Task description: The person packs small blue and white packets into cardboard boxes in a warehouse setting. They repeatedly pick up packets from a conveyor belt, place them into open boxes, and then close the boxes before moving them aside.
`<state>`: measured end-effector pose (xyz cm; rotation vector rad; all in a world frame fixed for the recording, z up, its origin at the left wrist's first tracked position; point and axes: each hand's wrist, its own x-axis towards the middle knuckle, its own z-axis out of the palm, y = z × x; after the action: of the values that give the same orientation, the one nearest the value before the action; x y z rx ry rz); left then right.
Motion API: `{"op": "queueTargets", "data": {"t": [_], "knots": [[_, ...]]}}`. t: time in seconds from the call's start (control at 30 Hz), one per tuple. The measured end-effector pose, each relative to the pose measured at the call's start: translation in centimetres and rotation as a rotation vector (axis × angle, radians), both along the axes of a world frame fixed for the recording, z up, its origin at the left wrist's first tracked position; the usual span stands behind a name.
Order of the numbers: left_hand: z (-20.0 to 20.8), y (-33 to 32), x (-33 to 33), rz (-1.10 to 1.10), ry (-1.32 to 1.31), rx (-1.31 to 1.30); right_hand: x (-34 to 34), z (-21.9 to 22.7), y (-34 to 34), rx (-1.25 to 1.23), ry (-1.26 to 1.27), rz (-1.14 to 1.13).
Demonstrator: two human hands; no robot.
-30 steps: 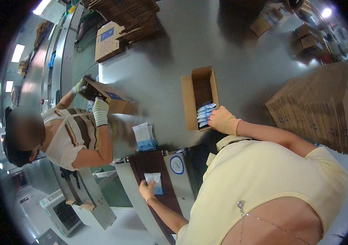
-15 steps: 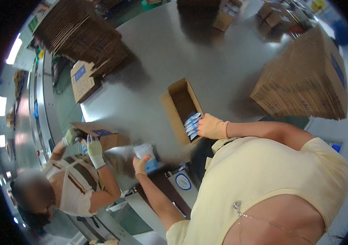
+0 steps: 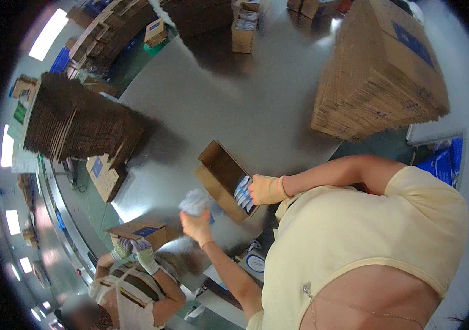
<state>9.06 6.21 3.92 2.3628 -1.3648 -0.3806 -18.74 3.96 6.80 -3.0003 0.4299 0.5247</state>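
Observation:
An open cardboard box [image 3: 220, 193] stands at the near edge of the metal table, one long flap folded outward on its left. Several white-and-blue packets [image 3: 243, 193] are lined up in its near end. My right hand [image 3: 268, 190], in an orange glove, reaches over the box's right side with its fingers curled against those packets; the fingertips are partly hidden. To the left of the box, my left hand [image 3: 196, 226] grips a whitish, blurred packet [image 3: 195, 202] with blue on its lower part, held above the table.
Tall stacks of flattened cartons stand at left [image 3: 75, 124] and right [image 3: 380, 82]. A filled box [image 3: 243, 33] sits at the far side. At lower left, a co-worker's gloved hands [image 3: 134, 250] hold another carton [image 3: 149, 231]. The metal table [image 3: 185, 104] has a curved edge.
My left hand has raised its packet away from the near edge, closer to the box's flap. My right hand stays at the packets. The whole view has shifted, and the co-worker's hands have come together.

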Motion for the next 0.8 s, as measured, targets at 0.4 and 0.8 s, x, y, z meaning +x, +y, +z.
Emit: {"op": "queueTargets", "data": {"t": [0.4,0.8], "knots": [[-7.2,-4.3,-9.0,-0.428,0.513,-0.348,-0.2,-0.1,-0.1,0.025,-0.021,0.000],[1.7,-7.9,-12.6,-0.616,0.206,-0.198,-0.9,-6.8,0.3,0.181,-0.227,-0.246]]}}
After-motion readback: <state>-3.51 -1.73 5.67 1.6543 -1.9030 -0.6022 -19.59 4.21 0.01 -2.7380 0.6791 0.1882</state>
